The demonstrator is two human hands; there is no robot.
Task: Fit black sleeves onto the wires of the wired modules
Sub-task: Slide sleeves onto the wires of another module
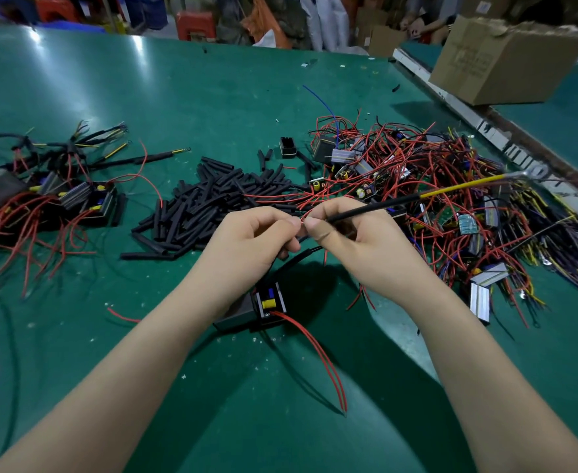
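Two hands thread a black sleeve over a module's wires above the green desk (212, 97).

The left hand (256, 233) pinches red wire ends; the right hand (355, 233) pinches the black sleeve (372, 208), from which a yellow wire (461, 187) juts. The wired module (268, 305) lies below the hands. Loose sleeves (212, 199) pile left of the hands, sleeved modules (58, 192) farther left, and unsleeved modules (434, 186) right.
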